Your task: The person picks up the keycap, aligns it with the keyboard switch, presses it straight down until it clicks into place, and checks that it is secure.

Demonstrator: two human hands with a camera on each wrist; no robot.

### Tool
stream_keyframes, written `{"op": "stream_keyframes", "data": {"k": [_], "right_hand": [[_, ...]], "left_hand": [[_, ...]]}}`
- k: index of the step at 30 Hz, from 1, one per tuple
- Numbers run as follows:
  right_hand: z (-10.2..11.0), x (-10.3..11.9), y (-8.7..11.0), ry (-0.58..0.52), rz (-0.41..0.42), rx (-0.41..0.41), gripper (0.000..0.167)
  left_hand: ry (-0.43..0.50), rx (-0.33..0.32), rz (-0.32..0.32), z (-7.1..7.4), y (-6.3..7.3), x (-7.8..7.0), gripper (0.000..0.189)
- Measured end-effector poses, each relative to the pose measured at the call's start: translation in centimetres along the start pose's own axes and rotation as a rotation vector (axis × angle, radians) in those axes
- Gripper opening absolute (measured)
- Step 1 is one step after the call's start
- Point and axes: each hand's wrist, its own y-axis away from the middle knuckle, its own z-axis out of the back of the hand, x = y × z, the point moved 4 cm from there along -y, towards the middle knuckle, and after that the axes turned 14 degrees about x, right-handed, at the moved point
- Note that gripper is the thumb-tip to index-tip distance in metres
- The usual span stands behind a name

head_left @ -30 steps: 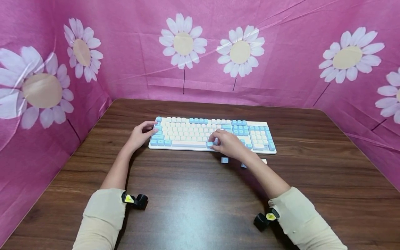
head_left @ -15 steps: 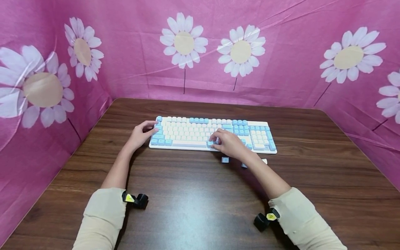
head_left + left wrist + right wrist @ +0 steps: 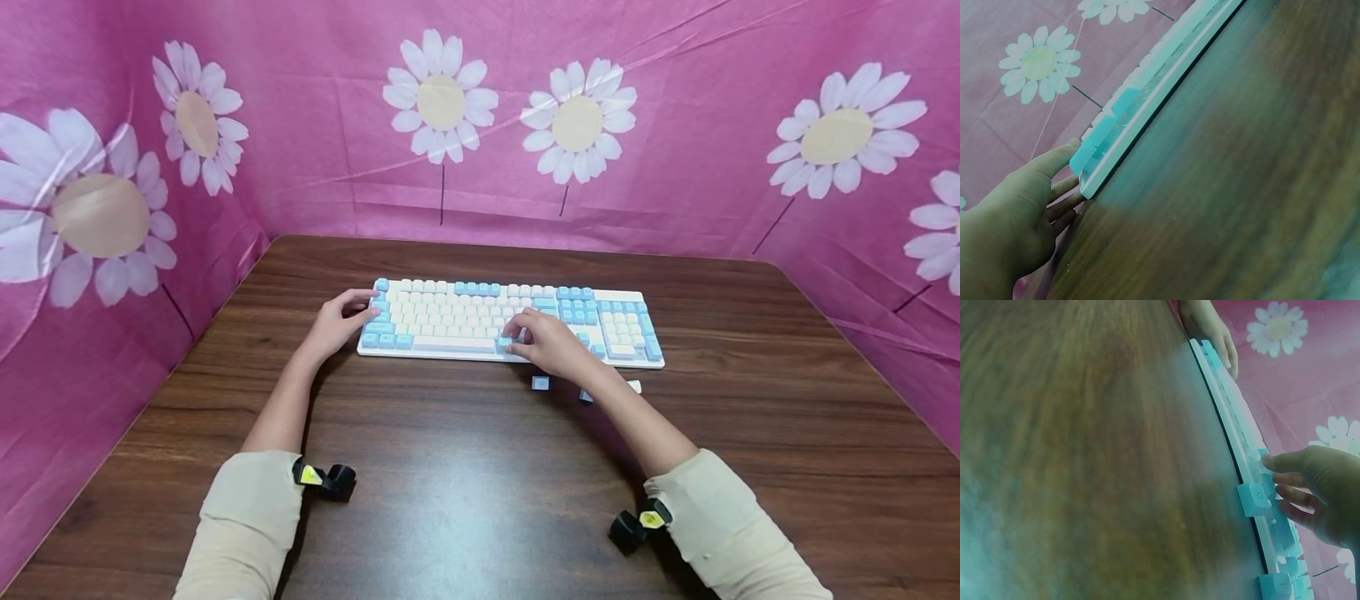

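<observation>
A white and light-blue keyboard (image 3: pixel 450 343) lies on the table. My left hand (image 3: pixel 333 323) holds its left end; in the left wrist view the thumb lies on the corner keys and the other fingers are at the keyboard's side, partly hidden. Just right of the space bar, my right hand (image 3: pixel 551 343) pinches a blue keycap (image 3: pixel 504 343) seated in the bottom row, thumb on its near side. The fingers cover part of that cap and the keys around it. A loose blue keycap (image 3: pixel 540 383) rests on the table in front of the keyboard.
Another loose blue keycap (image 3: pixel 586 396) and a white keycap (image 3: pixel 634 387) lie by my right forearm, partly covered by it. The brown wooden table (image 3: pixel 450 467) runs back to a pink cloth (image 3: pixel 300 167) printed with daisies. Each sleeve cuff carries a black camera.
</observation>
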Motion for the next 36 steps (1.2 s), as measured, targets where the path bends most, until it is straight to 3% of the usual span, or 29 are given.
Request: {"op": "stream_keyframes", "data": {"k": [13,36], "right_hand": [[-0.12,0.47,-0.11,0.054,-0.025,0.01,0.014],[-0.17,0.09,0.0,-0.043,-0.064,-0.016,0.012]], "left_hand": [[0.0,-0.002,0.008,-0.06,-0.03,0.02,0.038],[-0.003,-0.009,-0.004,-0.06,0.05,-0.19,0.037]]}}
